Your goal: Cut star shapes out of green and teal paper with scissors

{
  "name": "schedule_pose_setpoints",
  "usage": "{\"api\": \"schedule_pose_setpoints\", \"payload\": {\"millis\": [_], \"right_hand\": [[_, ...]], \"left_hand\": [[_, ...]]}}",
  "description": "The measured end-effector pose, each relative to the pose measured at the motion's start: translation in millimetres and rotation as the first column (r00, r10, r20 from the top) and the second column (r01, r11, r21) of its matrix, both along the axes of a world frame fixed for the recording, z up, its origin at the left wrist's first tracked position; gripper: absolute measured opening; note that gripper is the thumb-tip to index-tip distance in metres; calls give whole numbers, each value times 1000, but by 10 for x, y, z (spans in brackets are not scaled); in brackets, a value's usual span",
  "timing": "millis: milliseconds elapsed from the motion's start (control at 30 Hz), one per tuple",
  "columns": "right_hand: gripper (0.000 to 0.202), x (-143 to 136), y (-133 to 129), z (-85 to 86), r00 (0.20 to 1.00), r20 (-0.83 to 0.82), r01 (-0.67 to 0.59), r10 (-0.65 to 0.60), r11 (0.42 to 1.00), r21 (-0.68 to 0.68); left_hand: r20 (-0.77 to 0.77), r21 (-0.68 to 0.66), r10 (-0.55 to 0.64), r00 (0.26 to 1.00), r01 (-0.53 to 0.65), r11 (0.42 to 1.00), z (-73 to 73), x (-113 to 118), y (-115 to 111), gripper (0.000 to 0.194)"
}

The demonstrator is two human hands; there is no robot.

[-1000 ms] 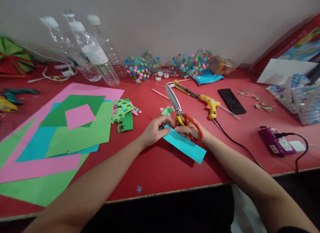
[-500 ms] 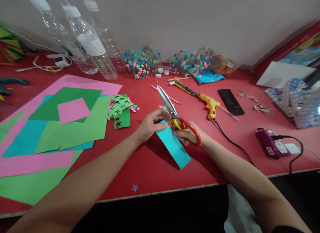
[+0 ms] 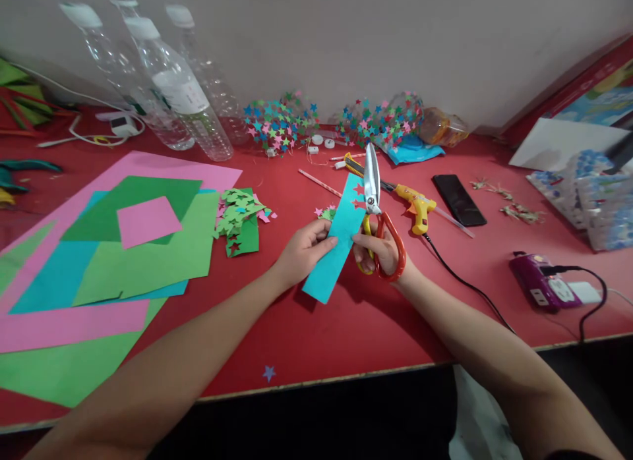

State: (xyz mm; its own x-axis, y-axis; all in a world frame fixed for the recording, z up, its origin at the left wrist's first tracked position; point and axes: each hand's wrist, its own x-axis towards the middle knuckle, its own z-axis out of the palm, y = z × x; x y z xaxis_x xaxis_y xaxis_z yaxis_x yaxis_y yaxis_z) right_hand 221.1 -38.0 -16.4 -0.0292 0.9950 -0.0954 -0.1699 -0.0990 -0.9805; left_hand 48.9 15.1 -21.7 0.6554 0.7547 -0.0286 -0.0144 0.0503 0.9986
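Observation:
A blue paper strip (image 3: 332,249) with star-shaped holes at its upper end is held over the red table. My left hand (image 3: 304,252) pinches its left edge between thumb and fingers. My right hand (image 3: 378,249) has its fingers through the red and yellow handles of the scissors (image 3: 372,190), and its thumb touches the strip's right edge. The blades point up and away, close beside the star holes. Green and pink star cutouts (image 3: 325,213) lie partly hidden behind the strip.
Colored sheets (image 3: 163,269) and punched green scraps (image 3: 240,216) lie left. Plastic bottles (image 3: 182,91) and star-covered shapes (image 3: 281,124) stand at the back. A yellow glue gun (image 3: 419,206), phone (image 3: 459,200) and purple power socket (image 3: 537,282) lie right. One star (image 3: 268,373) is near the front edge.
The blue strip has turned, so its star-holed end now shows at the top. The scissors have swung from pointing up-left to nearly straight up, and my right hand has shifted slightly right.

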Motion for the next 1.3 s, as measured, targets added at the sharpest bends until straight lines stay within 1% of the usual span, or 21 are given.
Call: {"api": "schedule_pose_setpoints", "payload": {"millis": [67, 133, 200, 267, 333, 367, 433, 500, 567, 600, 633, 667, 700, 733, 800, 867, 933, 1033, 1133, 1233, 1300], "right_hand": [[28, 31, 1, -44, 996, 87, 24, -23, 1000, -7], [27, 49, 4, -72, 991, 125, 43, -42, 999, -10], [26, 48, 8, -71, 989, 127, 72, -71, 997, -8], [27, 42, 14, -36, 985, 101, 139, -140, 990, 18], [28, 53, 27, 23, 966, 15, 256, -257, 964, 71], [27, 68, 36, 57, 948, -51, 319, -315, 943, 95], [24, 109, 56, 114, 905, -180, 405, -386, 910, 89], [27, 135, 66, 143, 906, -211, 389, -367, 919, 69], [29, 113, 54, 143, 930, -186, 330, -316, 943, 50], [30, 80, 37, 137, 951, -163, 271, -263, 962, 33], [31, 35, 14, 131, 971, -140, 200, -196, 980, 16], [32, -17, -15, 128, 984, -123, 127, -127, 992, -1], [31, -71, -46, 127, 990, -114, 79, -80, 997, -10], [32, -121, -77, 130, 993, -118, 29, -29, 1000, -4], [30, -193, -129, 137, 992, -120, 35, -32, 999, 24], [26, -217, -152, 139, 993, -108, 53, -48, 998, 41], [26, -202, -145, 132, 994, -91, 63, -58, 997, 54], [28, -149, -103, 128, 990, -65, 129, -124, 988, 87], [28, -101, -61, 142, 977, -44, 213, -209, 971, 107], [31, -73, -37, 142, 965, -20, 262, -261, 959, 105], [35, -65, -28, 125, 965, -8, 263, -264, 960, 97]], "left_hand": [[-15, -27, -43, 999, 42, 999, -7, -2, 15, 19], [-39, -37, -86, 996, 85, 996, -6, -1, 29, 19], [-39, 5, -26, 999, 26, 1000, 4, -1, 41, 21], [5, 32, 115, 993, -115, 993, 11, -9, 67, 24], [83, -65, 237, 968, -232, 971, 3, -30, 113, 25], [114, -156, 263, 958, -244, 957, -8, -41, 137, 28], [132, -277, 228, 965, -184, 943, -40, -54, 165, 27], [82, -246, 106, 991, -83, 966, -69, -39, 137, 26], [-31, -142, -69, 997, 64, 988, -73, 0, 51, 24], [-118, -89, -153, 981, 143, 986, -61, 23, -6, 26], [-176, -20, -187, 966, 187, 982, -42, 43, -64, 27], [-177, 52, -178, 968, 189, 981, -16, 58, -118, 27], [-135, 114, -165, 977, 181, 977, 12, 67, -165, 27], [-106, 164, -102, 989, 119, 979, 39, 69, -200, 30], [-77, 209, 16, 997, 1, 978, 74, 56, -233, 38], [-77, 179, 108, 991, -93, 979, 76, 35, -225, 40], [-79, 94, 132, 988, -125, 988, 52, 17, -195, 37], [-60, -40, 96, 994, -98, 994, 4, 10, -148, 35], [-13, -120, 76, 997, -77, 990, -32, 11, -118, 32], [45, -185, 101, 994, -91, 978, -55, 5, -99, 29], [74, -219, 123, 990, -105, 970, -65, -1, -93, 29]]}}
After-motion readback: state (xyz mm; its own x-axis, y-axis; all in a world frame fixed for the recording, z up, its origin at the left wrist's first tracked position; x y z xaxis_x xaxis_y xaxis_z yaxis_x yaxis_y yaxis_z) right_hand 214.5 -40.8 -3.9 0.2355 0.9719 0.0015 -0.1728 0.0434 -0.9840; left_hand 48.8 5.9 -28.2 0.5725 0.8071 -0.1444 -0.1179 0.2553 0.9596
